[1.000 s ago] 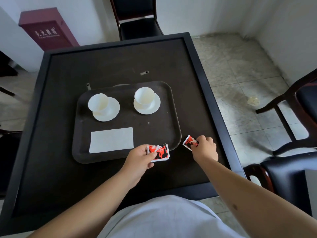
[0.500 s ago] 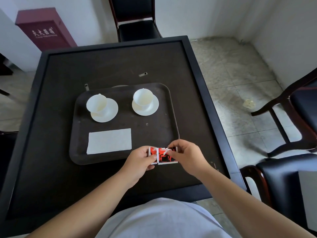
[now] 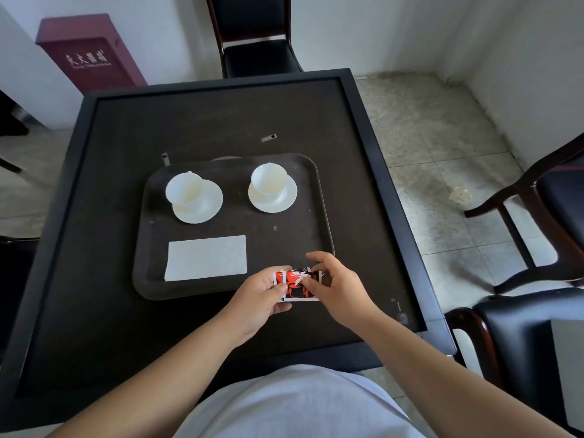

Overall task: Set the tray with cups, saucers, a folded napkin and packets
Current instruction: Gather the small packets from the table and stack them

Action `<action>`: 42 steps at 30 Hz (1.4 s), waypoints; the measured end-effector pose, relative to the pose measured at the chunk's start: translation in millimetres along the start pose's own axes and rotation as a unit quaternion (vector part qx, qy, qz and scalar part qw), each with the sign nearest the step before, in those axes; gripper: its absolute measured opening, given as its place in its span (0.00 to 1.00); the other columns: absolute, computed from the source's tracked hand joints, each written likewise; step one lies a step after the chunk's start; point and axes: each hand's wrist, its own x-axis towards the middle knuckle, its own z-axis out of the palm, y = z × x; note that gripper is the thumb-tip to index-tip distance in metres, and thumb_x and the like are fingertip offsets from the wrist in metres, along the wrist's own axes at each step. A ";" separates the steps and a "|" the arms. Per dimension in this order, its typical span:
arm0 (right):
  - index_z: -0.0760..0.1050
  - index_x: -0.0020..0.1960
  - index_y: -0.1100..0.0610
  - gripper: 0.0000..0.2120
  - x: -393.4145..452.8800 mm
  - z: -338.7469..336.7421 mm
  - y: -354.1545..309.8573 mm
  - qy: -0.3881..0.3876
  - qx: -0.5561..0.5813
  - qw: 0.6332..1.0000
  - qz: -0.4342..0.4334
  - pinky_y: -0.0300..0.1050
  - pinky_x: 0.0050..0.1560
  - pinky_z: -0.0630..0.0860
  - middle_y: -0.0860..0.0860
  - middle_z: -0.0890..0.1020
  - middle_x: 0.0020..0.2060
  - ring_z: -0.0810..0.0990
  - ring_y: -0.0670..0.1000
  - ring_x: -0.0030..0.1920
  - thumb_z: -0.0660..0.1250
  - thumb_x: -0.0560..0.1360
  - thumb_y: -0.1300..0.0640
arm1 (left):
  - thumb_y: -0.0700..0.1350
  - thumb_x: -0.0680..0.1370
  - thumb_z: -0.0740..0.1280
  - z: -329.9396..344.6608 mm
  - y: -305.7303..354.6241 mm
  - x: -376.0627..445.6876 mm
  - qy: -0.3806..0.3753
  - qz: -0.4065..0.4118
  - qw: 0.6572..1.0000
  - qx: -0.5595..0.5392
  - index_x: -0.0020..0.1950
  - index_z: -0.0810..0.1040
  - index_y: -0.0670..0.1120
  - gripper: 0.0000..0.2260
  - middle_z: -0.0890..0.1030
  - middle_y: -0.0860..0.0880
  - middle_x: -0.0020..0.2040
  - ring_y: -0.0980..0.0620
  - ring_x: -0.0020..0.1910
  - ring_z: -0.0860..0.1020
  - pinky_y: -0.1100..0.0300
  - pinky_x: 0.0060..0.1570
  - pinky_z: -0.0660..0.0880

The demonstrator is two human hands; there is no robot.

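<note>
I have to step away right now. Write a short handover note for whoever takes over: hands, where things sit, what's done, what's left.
Left hand and right hand both pinch the red packets, held together over the near right edge of the tray.
On the tray: two cups on saucers, left and right, at the far side; folded napkin near left.
Done: cups, saucers, napkin.
Left: lay the packets on the tray, probably right of the napkin, and let go.

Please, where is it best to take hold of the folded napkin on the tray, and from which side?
Probably its near right corner: the folded napkin lies flat on the tray, so pinch it from the bare floor on its right. Its near edge lies close to the tray's raised rim.
</note>
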 end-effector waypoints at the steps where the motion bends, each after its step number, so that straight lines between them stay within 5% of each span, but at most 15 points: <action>1: 0.71 0.67 0.44 0.19 -0.6 0.6 1.1 -0.010 -0.009 1.000 -0.003 0.34 0.48 0.79 0.42 0.78 0.53 0.81 0.44 0.50 0.69 0.77 0.53 | 0.39 0.82 0.61 1.5 0.1 0.1 0.002 0.002 1.000 0.006 0.61 0.74 0.57 0.13 0.78 0.51 0.57 0.51 0.56 0.78 0.63 0.45 0.79; 6: 0.75 0.66 0.48 0.16 -2.3 6.2 2.6 0.003 -0.082 0.993 -0.084 0.30 0.50 0.73 0.44 0.80 0.54 0.78 0.42 0.51 0.67 0.78 0.52 | 0.41 0.83 0.60 12.0 0.1 0.5 -0.002 -0.001 1.000 0.001 0.68 0.71 0.55 0.15 0.77 0.52 0.61 0.50 0.58 0.77 0.59 0.50 0.79; 12: 0.76 0.65 0.50 0.17 -4.3 5.9 2.8 0.005 -0.089 0.988 -0.124 0.26 0.49 0.73 0.40 0.78 0.52 0.77 0.37 0.47 0.69 0.77 0.54 | 0.42 0.82 0.62 9.5 1.8 5.6 0.040 -0.006 0.999 0.006 0.65 0.71 0.57 0.14 0.76 0.51 0.60 0.50 0.57 0.77 0.58 0.52 0.79; 21: 0.79 0.56 0.45 0.11 5.5 9.5 5.1 0.027 0.109 0.994 -0.001 0.38 0.44 0.79 0.44 0.83 0.44 0.82 0.44 0.46 0.70 0.77 0.58 | 0.42 0.82 0.63 10.0 5.1 17.1 0.065 0.018 0.998 0.001 0.59 0.73 0.59 0.12 0.75 0.53 0.59 0.49 0.56 0.78 0.60 0.49 0.79; 28: 0.76 0.53 0.42 0.11 27.1 3.6 3.3 0.003 0.058 0.997 0.054 0.36 0.37 0.79 0.44 0.82 0.40 0.82 0.43 0.39 0.69 0.77 0.58 | 0.41 0.80 0.66 5.7 6.7 35.9 0.065 -0.014 0.997 0.039 0.57 0.73 0.57 0.11 0.76 0.54 0.55 0.50 0.51 0.78 0.63 0.42 0.80; 33: 0.78 0.56 0.48 0.10 49.2 6.8 5.3 -0.008 0.034 0.995 0.094 0.37 0.38 0.81 0.46 0.82 0.39 0.82 0.46 0.38 0.69 0.77 0.59 | 0.43 0.80 0.67 -8.2 9.0 53.3 0.070 0.014 0.974 0.214 0.61 0.73 0.58 0.13 0.76 0.55 0.58 0.53 0.50 0.78 0.62 0.45 0.81; 36: 0.76 0.62 0.49 0.14 66.5 14.0 6.2 -0.009 0.026 0.992 0.121 0.38 0.39 0.81 0.48 0.82 0.43 0.82 0.47 0.41 0.69 0.77 0.59 | 0.44 0.80 0.67 -14.6 10.2 67.0 0.081 0.043 0.946 0.310 0.68 0.73 0.53 0.17 0.76 0.52 0.64 0.51 0.59 0.77 0.62 0.57 0.74; 38: 0.74 0.64 0.49 0.16 78.9 19.0 7.1 -0.005 0.034 0.989 0.144 0.38 0.40 0.81 0.48 0.82 0.48 0.82 0.47 0.43 0.69 0.77 0.58 | 0.48 0.78 0.69 -18.3 10.9 75.7 0.072 0.060 0.930 0.356 0.72 0.71 0.52 0.22 0.73 0.51 0.69 0.51 0.65 0.73 0.63 0.58 0.66; 42: 0.76 0.61 0.50 0.12 104.4 24.6 11.2 0.003 0.066 0.980 0.186 0.41 0.40 0.82 0.49 0.82 0.49 0.82 0.47 0.45 0.69 0.78 0.57 | 0.50 0.74 0.74 -27.5 9.4 93.4 0.022 0.082 0.901 0.426 0.77 0.63 0.50 0.35 0.65 0.52 0.75 0.51 0.71 0.67 0.56 0.65 0.67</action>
